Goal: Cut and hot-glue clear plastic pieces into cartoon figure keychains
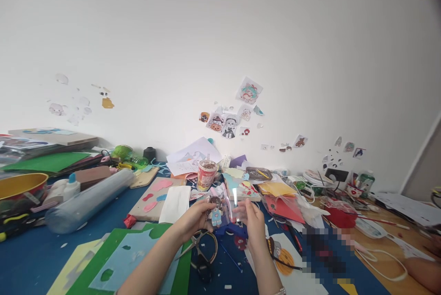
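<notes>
Both hands are raised over the blue table (34,253) and together hold a small clear plastic packet (225,210) with a cartoon figure sticker (216,214) in it. My left hand (195,219) pinches the packet's left side by the figure. My right hand (251,219) pinches its right edge, where the plastic glints. Below the hands lie scissors (203,251) on the table.
The table is crowded: green and blue cut paper (127,256) at the front left, a clear roll (89,201), a yellow bowl (20,184), a red cup (206,175), coloured sheets (279,198), and a pumpkin drawing (285,260). Stickers (229,122) dot the white wall.
</notes>
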`<state>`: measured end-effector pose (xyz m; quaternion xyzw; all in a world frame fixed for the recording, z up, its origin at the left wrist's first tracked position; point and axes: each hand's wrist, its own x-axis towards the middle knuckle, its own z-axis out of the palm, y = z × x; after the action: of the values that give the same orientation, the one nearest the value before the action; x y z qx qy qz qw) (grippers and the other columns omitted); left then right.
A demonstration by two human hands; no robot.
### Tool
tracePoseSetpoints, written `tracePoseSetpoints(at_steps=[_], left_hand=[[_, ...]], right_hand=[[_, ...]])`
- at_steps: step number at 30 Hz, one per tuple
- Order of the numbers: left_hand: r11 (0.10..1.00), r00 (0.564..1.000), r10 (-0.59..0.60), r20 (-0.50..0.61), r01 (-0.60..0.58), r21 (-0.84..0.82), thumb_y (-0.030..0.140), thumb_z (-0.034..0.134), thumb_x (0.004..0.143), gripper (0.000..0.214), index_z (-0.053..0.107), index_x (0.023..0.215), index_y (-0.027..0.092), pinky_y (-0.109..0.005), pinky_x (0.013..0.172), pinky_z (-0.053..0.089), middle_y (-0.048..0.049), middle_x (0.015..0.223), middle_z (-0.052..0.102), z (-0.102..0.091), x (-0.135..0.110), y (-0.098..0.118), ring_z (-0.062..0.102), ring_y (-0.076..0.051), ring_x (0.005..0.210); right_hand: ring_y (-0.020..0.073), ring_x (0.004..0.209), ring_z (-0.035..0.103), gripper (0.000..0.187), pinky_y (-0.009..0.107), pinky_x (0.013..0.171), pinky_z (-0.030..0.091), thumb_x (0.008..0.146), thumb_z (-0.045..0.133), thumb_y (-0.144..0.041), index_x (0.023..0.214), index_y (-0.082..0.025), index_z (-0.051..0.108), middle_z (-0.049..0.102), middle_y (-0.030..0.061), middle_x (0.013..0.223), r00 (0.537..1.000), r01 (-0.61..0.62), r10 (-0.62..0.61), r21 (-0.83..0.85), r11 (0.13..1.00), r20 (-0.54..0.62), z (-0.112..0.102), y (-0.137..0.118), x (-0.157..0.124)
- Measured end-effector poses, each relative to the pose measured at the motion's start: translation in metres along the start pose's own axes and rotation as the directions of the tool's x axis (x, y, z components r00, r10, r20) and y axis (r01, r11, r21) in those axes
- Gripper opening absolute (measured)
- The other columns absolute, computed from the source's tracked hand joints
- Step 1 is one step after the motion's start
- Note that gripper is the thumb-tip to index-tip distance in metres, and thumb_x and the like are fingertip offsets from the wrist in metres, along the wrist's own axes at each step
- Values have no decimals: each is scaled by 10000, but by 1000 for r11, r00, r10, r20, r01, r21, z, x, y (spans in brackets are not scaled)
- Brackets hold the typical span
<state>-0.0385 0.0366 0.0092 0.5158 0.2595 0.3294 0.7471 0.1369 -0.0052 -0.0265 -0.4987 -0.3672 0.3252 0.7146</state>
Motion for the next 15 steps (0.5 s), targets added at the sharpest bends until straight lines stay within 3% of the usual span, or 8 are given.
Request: tracePoseSetpoints(at_steps=[8, 15], left_hand=[[1000, 1000, -6, -13, 6, 2, 312, 652, 699, 212, 532, 780, 158, -217, 403, 463, 21, 569, 556, 1, 1, -3, 545, -112, 476], [1000, 998, 6, -66, -6, 11, 344, 658, 676, 247, 499, 747, 169, -197, 390, 445, 20, 547, 558, -2, 8, -10, 562, -119, 490]], right_hand=[[191, 503, 587, 462, 290, 478, 459, 668, 611, -618, 732, -163, 659, 689, 62, 649, 999, -38, 37, 78, 996, 14, 5, -6, -7], [200, 617, 589, 553, 293, 570, 471, 653, 579, -675, 756, -146, 701, 688, 92, 749, 991, 10, -9, -5, 1000, 133, 11, -8, -12]])
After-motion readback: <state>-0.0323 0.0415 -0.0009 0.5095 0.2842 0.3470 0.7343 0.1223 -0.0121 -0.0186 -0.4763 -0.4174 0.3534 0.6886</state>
